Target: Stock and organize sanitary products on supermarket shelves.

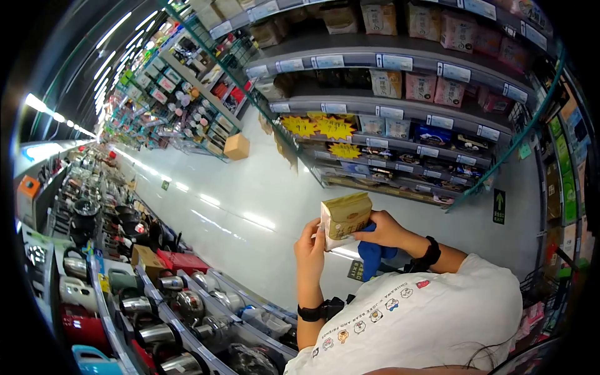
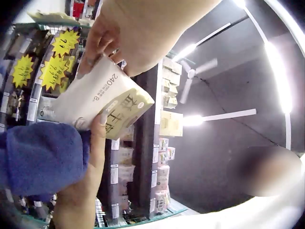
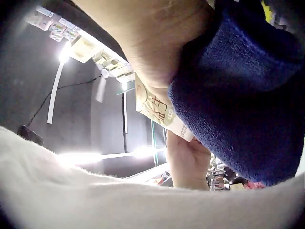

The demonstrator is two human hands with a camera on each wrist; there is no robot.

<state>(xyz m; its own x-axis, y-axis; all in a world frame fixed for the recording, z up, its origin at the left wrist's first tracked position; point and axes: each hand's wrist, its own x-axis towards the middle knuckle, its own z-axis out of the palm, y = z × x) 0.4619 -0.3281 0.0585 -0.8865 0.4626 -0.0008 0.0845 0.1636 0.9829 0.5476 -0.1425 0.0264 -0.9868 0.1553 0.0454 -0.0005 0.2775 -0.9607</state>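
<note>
1. Tall grey metal shelf rack with flat tiers and pale rectangular price tags (image 1: pixel 312 50): soft plastic packs in pink, tan and blue on it; jagged yellow starburst signs (image 1: pixel 335 127) on the lower part.
2. Smooth, glossy pale floor (image 1: pixel 212 181), reflecting long strips of light.
3. Kitchenware shelf with long grey rails (image 1: pixel 100 297), at the head view's lower left: shiny rounded metal pots and kettles.
4. White fabric T-shirt with small printed cartoon heads and lettering (image 1: pixel 425 312), creased, on the person.
5. Plain brown box-shaped carton (image 1: pixel 237 147), on the floor by the far shelving.
6. Fuzzy dark-blue towel-like cloth (image 1: pixel 370 256): thick, soft folds, hanging at the right hand; cannot tell how it is held.
7. White and olive-gold, roughly rectangular soft-wrapped package (image 1: pixel 345 220): printed characters, "240" and "8" on the side, slightly crinkled film. Held tilted between both hands, in front of the shirt, above the floor.
8. Left hand (image 1: pixel 309 242): grasping the package at its white end, fingers bent round it.
9. Right hand (image 1: pixel 382 230): grasping the package's other side, thumb on the printed face.
10. Black wrist straps (image 1: pixel 428 253), one per wrist.
</note>
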